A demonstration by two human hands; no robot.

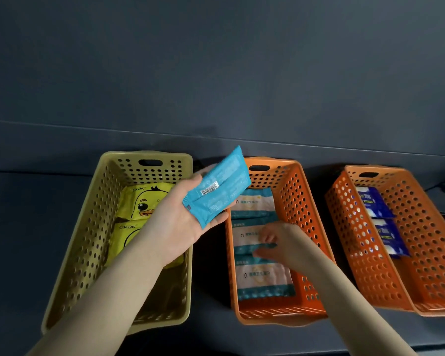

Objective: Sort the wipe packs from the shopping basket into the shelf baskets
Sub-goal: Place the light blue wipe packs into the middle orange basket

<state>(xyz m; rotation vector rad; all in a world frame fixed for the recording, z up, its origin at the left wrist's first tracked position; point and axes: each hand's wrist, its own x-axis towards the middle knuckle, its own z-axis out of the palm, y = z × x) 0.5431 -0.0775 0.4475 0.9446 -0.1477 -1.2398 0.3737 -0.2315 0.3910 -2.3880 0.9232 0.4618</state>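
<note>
My left hand [183,222] grips a blue wipe pack [217,187], raised between the tan basket [93,227] and the middle orange basket [316,227]. My right hand [280,242] reaches into the orange one, fingers curled against the white-and-teal packs [257,201]. It is blurred, so I cannot tell whether it grips one.

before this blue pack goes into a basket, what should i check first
1. left hand holds the blue pack: ok.
2. blue pack matches the white-teal packs in the middle orange basket: cannot tell, only its back shows.
3. right hand out of that basket: not ok, its fingers lie on the packs.
4. dark blue packs in the right orange basket differ from it: ok.
</note>
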